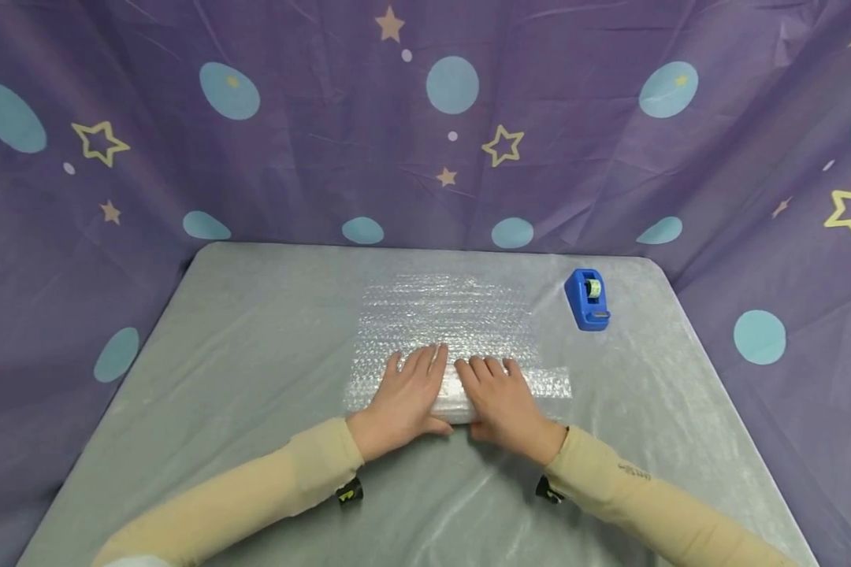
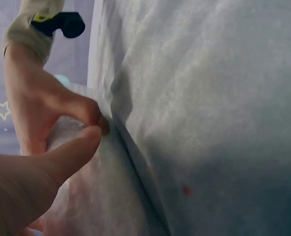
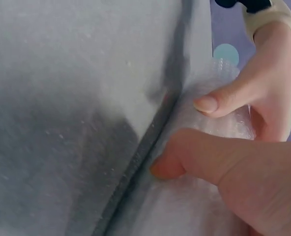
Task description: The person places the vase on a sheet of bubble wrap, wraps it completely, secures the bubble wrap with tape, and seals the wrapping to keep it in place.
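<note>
A rolled bundle of clear bubble wrap (image 1: 454, 403) lies crosswise on the table, its right end (image 1: 555, 383) sticking out past the right hand. Beyond it the flat bubble wrap sheet (image 1: 447, 315) stretches toward the back. My left hand (image 1: 403, 398) holds the roll from above, fingers over the top and thumb along the near side. Close beside it, my right hand (image 1: 505, 402) grips the roll the same way. In the right wrist view, the bent right thumb (image 3: 177, 155) presses the wrap near the table. Whatever the roll may contain is hidden by its layers.
A blue tape dispenser (image 1: 587, 301) with a tape roll stands at the back right of the grey-covered table (image 1: 269, 339). Purple curtains (image 1: 312, 142) with stars and dots hang behind and on both sides. Each wrist carries a small black camera (image 1: 350, 492).
</note>
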A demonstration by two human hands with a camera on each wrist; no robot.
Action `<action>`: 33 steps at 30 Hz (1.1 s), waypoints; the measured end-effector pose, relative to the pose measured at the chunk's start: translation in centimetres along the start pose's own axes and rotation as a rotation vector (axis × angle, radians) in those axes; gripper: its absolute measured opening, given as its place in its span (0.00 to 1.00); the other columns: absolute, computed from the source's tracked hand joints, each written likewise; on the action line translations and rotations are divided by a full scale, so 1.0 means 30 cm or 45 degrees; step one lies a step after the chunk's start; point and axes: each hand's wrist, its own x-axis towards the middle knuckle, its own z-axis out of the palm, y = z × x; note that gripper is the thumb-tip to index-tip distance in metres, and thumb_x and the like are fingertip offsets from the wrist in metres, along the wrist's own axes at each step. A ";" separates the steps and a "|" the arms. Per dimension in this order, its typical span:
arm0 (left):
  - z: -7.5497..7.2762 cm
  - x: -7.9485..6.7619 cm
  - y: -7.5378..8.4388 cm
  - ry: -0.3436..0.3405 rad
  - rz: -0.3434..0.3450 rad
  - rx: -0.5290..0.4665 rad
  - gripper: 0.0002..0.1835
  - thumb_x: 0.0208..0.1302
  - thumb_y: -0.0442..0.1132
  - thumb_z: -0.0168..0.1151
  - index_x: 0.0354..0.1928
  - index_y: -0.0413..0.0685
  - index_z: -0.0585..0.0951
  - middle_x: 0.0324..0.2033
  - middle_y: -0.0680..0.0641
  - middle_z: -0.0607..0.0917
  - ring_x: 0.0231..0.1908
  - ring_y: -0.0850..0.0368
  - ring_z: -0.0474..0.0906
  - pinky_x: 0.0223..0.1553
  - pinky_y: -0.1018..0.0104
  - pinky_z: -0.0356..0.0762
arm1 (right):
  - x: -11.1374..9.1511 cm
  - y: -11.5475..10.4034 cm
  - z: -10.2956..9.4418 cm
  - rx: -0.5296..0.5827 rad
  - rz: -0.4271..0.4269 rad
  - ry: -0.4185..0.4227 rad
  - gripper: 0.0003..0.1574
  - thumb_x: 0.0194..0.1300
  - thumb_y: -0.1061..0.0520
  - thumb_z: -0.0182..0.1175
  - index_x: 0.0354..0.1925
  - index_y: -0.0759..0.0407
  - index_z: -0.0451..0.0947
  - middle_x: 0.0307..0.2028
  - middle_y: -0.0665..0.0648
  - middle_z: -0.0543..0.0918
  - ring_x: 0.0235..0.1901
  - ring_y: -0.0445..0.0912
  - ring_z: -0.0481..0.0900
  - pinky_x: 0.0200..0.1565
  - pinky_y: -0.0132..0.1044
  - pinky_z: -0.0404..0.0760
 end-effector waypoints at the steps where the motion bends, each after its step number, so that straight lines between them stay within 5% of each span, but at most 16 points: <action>1: -0.001 -0.003 0.003 0.020 0.007 0.017 0.68 0.30 0.72 0.68 0.69 0.36 0.55 0.64 0.36 0.65 0.63 0.42 0.62 0.59 0.37 0.57 | 0.002 0.003 -0.001 0.008 0.000 -0.011 0.61 0.24 0.42 0.75 0.58 0.59 0.64 0.46 0.58 0.74 0.45 0.55 0.74 0.47 0.54 0.71; 6: -0.001 -0.029 0.035 0.115 0.046 0.160 0.58 0.39 0.71 0.65 0.67 0.38 0.62 0.65 0.38 0.65 0.65 0.42 0.58 0.62 0.37 0.51 | 0.011 0.020 -0.003 0.036 -0.011 -0.076 0.60 0.25 0.41 0.75 0.58 0.58 0.64 0.46 0.57 0.75 0.44 0.54 0.75 0.46 0.54 0.72; 12: 0.022 -0.049 0.069 0.041 0.052 0.249 0.60 0.43 0.67 0.67 0.70 0.36 0.54 0.67 0.37 0.61 0.66 0.42 0.57 0.63 0.35 0.46 | 0.027 0.044 -0.016 0.109 -0.035 -0.136 0.59 0.26 0.40 0.74 0.58 0.57 0.64 0.47 0.56 0.76 0.44 0.53 0.75 0.43 0.51 0.73; 17: 0.041 -0.033 0.062 0.027 0.029 0.276 0.64 0.39 0.66 0.70 0.70 0.34 0.51 0.68 0.36 0.59 0.66 0.42 0.58 0.61 0.37 0.53 | 0.049 0.059 -0.030 0.176 -0.045 -0.231 0.58 0.28 0.40 0.73 0.58 0.56 0.64 0.46 0.56 0.76 0.43 0.52 0.75 0.42 0.51 0.74; 27: 0.064 0.014 0.031 0.116 0.011 0.345 0.62 0.29 0.62 0.76 0.66 0.37 0.59 0.53 0.38 0.72 0.53 0.44 0.68 0.48 0.48 0.66 | 0.082 0.077 -0.054 0.227 -0.039 -0.336 0.59 0.31 0.40 0.72 0.62 0.57 0.61 0.50 0.56 0.76 0.46 0.53 0.75 0.46 0.53 0.73; 33: 0.069 0.035 0.010 0.162 0.035 0.293 0.56 0.26 0.57 0.78 0.61 0.39 0.65 0.47 0.40 0.74 0.47 0.45 0.69 0.43 0.49 0.66 | 0.088 0.087 -0.056 0.190 -0.054 -0.323 0.60 0.32 0.38 0.71 0.61 0.62 0.61 0.57 0.60 0.72 0.60 0.60 0.67 0.59 0.63 0.60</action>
